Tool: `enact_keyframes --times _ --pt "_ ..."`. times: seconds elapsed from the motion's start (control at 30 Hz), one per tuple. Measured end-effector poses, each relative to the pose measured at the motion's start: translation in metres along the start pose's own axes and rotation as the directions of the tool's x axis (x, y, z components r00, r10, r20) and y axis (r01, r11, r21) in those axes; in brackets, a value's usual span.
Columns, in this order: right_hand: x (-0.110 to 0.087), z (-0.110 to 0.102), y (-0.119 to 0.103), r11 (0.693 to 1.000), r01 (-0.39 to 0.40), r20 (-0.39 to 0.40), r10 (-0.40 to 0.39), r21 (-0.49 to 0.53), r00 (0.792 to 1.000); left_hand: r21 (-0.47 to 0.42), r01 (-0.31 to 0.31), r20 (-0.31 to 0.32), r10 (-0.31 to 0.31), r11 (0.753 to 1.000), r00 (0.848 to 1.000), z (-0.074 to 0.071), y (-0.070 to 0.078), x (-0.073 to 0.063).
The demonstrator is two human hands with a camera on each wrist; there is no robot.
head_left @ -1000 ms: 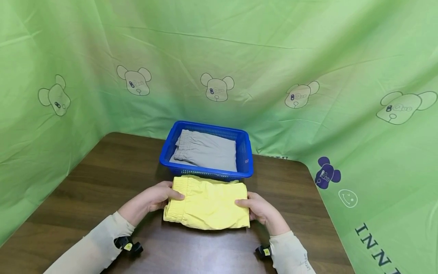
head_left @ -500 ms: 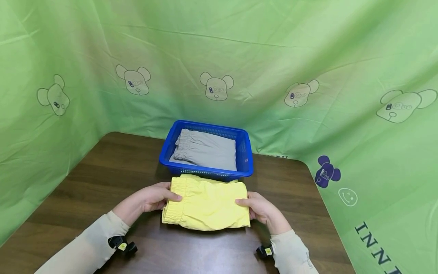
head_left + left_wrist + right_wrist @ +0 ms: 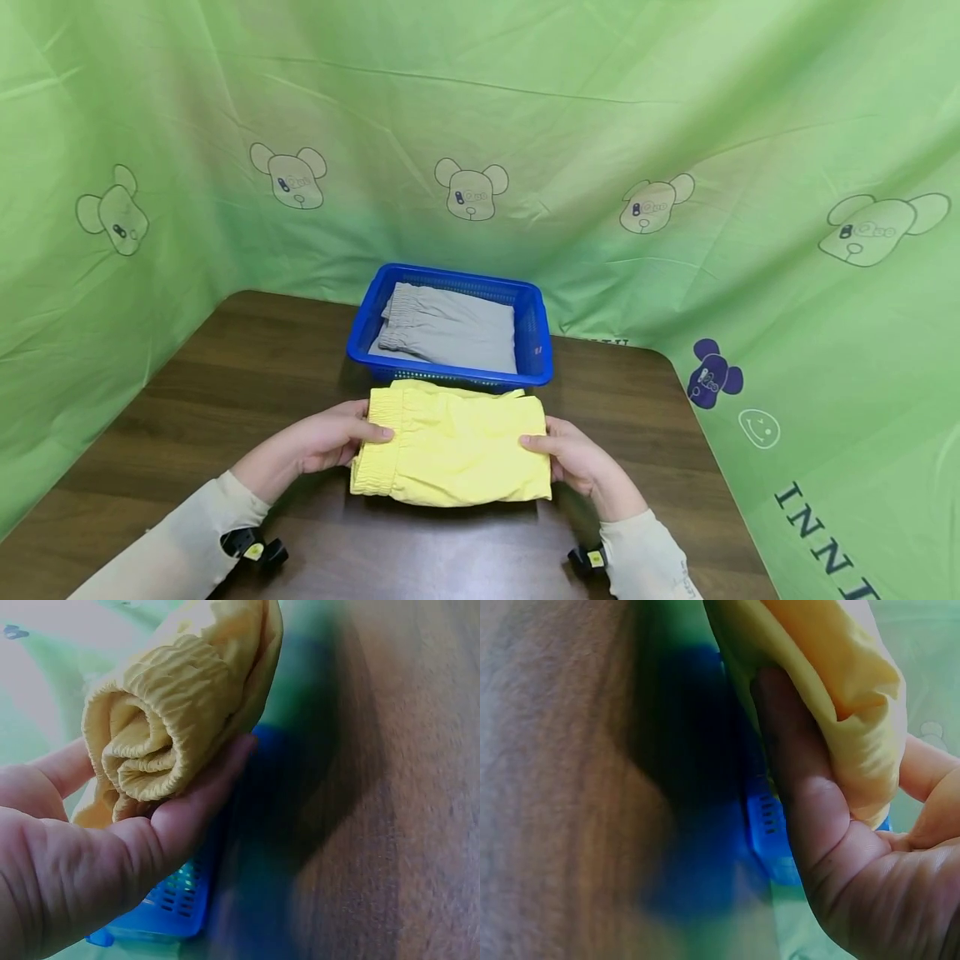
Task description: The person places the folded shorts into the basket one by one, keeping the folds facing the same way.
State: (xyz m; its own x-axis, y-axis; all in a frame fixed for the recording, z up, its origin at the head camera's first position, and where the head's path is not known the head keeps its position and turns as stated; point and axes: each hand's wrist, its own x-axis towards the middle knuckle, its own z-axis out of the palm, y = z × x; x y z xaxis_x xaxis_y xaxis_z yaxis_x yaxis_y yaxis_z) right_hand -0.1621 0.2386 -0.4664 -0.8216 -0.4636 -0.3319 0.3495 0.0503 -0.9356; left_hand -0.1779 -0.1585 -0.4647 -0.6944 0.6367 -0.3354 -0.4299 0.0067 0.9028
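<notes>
Between the two hands is a folded pair of yellow shorts (image 3: 457,446) with a gathered elastic waistband (image 3: 184,682) at the left end. My left hand (image 3: 333,435) pinches that waistband end, thumb on top and fingers beneath. At the opposite end my right hand (image 3: 581,460) pinches the fold the same way, its thumb on the upper face. The left wrist view shows the rolled layers of the waistband end on. In the right wrist view the yellow cloth (image 3: 855,712) lies between thumb and fingers. The fingers under the shorts are hidden in the head view.
Just behind the shorts stands a blue plastic basket (image 3: 546,337) with perforated walls. Folded grey clothing (image 3: 457,329) with an elastic waistband lies in it. Both rest on a brown wooden table (image 3: 247,367), and a green printed curtain (image 3: 360,100) hangs around its back and sides.
Both hands have shifted slightly apart, the left one farther to the left, still gripping the yellow shorts. The shorts look a little wider. Basket and grey clothing stay put.
</notes>
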Motion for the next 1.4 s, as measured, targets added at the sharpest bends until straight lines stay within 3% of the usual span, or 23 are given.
enact_keyframes --times 0.67,1.1,1.4 --pt "-0.020 0.009 -0.020 0.996 0.080 0.037 -0.081 0.037 0.996 -0.038 -0.045 0.053 0.047 0.998 0.997 0.008 0.024 -0.027" --pt "-0.026 0.007 -0.040 0.990 0.136 0.030 -0.138 0.038 0.990 -0.018 -0.085 0.099 0.086 0.996 0.991 0.011 0.049 -0.034" --pt "-0.026 0.002 -0.064 0.986 0.163 0.031 -0.164 0.042 0.986 -0.002 -0.106 0.074 0.105 0.994 0.992 0.012 0.071 -0.033"
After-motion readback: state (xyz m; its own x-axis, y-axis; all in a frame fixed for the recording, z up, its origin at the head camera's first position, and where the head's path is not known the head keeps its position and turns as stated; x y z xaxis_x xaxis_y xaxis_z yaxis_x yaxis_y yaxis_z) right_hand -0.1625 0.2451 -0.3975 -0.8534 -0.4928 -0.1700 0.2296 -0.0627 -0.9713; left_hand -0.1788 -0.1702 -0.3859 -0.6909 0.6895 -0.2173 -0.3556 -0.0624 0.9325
